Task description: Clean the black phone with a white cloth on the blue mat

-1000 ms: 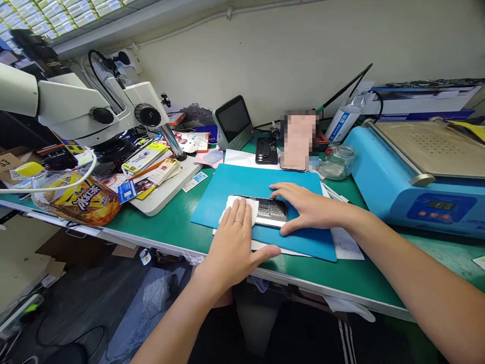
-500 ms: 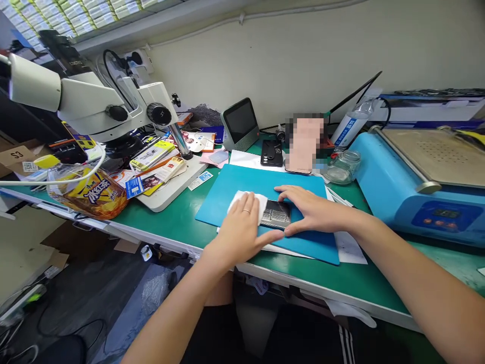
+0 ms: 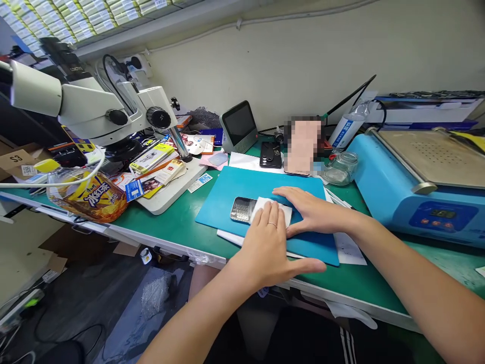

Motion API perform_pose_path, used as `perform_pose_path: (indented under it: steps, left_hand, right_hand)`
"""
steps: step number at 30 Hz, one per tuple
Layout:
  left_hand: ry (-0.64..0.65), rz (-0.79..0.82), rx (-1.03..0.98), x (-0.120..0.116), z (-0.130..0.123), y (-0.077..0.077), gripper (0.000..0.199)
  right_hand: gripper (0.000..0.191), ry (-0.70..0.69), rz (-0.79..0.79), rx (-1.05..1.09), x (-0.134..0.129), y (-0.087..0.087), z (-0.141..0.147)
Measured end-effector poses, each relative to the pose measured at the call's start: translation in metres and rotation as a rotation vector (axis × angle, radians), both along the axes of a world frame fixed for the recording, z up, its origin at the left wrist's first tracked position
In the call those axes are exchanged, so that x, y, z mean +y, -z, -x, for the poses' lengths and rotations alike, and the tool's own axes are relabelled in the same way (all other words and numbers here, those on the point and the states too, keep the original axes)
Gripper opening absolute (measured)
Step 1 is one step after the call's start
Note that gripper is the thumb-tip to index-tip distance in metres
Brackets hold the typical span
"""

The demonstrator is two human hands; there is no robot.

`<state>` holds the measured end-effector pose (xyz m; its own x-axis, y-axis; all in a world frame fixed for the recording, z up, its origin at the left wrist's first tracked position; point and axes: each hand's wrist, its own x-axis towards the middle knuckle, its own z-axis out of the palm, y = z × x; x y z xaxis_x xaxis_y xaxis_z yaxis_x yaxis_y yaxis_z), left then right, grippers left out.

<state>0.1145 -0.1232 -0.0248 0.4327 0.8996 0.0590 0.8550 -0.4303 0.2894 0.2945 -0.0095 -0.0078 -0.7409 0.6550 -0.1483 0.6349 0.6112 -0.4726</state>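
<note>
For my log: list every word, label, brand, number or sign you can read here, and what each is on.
"S3": cardboard box at the far left.
"冰红茶": label of the yellow-capped drink bottle.
Too small or blurred to read: the blue machine's display, the microscope's knob, the clear bottle's blue label, and the print on the cards.

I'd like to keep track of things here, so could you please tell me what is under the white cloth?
A phone lies under the white cloth, on the blue mat. Its left end shows, dark and reflective; the rest is hidden by the cloth and left hand.
</note>
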Motion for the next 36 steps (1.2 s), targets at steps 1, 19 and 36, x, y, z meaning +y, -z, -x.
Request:
perform_pose_path:
  steps: [1, 19, 36]
  left_hand:
    - [0.016, -0.002, -0.004, 0.002, -0.002, 0.0, 0.119]
    - [-0.039, -0.02, 0.006, 0.006, -0.001, 0.003, 0.119]
    - [-0.151, -0.041, 0.073, 0.018, 0.047, 0.005, 0.107]
  right_hand:
    - [0.115, 0.002, -0.004, 0.008, 0.0, 0.0, 0.0]
    - [0.121, -0.008, 0.017, -0.004, 0.0, 0.002, -0.002]
    - [0.127, 0.029, 0.036, -0.037, -0.002, -0.002, 0.001]
